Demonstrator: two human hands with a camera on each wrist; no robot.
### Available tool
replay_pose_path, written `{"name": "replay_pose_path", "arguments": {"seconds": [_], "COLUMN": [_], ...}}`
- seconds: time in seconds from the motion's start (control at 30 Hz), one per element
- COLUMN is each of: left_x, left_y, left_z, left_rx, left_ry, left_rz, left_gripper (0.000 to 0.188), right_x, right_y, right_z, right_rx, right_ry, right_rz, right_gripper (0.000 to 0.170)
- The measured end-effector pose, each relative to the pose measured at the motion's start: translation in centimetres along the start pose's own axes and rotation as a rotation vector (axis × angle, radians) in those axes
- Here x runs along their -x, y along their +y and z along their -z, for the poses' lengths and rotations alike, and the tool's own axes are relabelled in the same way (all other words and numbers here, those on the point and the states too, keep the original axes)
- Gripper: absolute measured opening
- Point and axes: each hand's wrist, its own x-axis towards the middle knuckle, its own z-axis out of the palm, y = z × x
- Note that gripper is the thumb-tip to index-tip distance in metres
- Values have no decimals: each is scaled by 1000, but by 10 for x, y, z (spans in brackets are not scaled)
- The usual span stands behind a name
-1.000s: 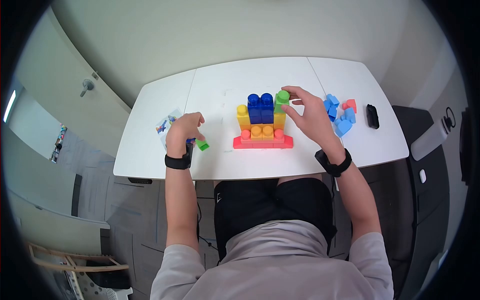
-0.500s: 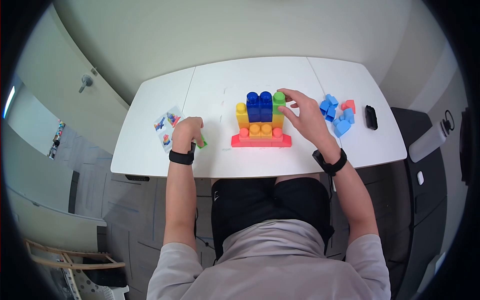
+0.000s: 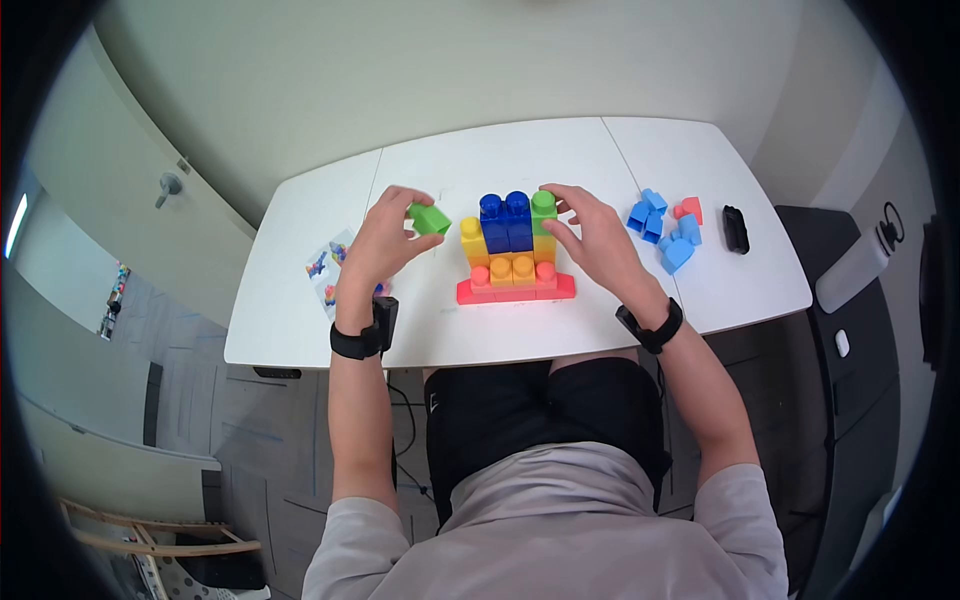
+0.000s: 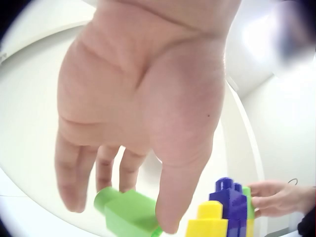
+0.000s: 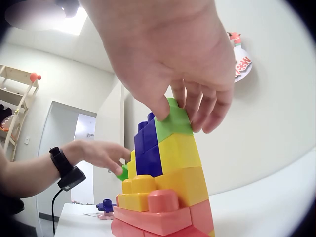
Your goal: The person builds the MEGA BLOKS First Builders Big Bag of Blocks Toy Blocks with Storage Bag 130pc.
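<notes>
OK, L hand (image 3: 385,242) pinches lone grn block (image 3: 429,220); R hand (image 3: 600,240) pinches stacked grn block (image 3: 543,207).

both hands (image 3: 382,240) (image 3: 602,245) in pinch grips

Loose green block (image 3: 429,220) is up off the desk (image 3: 440,335), tipped over in the left grip (image 3: 382,238), stud pointing away from the tower (image 3: 509,238). Tower's upright: reddish base (image 3: 516,294), yellow-orange blocks (image 3: 474,243) above, dark blue section (image 3: 508,232) mid-top, plus another green block (image 3: 543,208) capping the right-side column, pinched in the right grip (image 3: 590,235).
</notes>
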Motion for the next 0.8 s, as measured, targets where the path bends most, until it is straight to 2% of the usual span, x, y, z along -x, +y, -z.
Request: {"name": "replay_pose_path", "arguments": {"seconds": [0.1,0.27,0.3,0.37,0.5,0.57,0.8], "left_x": [-2,-6,-6,-7,-6,-7,-4], "left_y": [27,39,39,39,44,42,44], "left_z": [-5,-21,-23,-27,-28,-34,-35], "left_rx": [65,34,35,54,72,-49,-80], "left_ry": [77,169,168,154,134,150,116], "left_rz": [20,-111,-112,-232,-260,-307,-241], "left_gripper": [45,49,49,55,56,55,58], "right_x": [0,-1,0,0,0,0,2], "right_y": [0,-1,-2,-1,-1,-2,2], "right_z": [0,0,0,-1,-1,-3,-4], "right_rx": [-2,-16,-20,-17,-17,-31,-40], "right_ry": [-3,-6,-10,-8,-6,10,8], "right_rz": [-2,-12,-18,-18,-22,-29,-24], "right_gripper": [40,40,40,40,41,41,43]}}
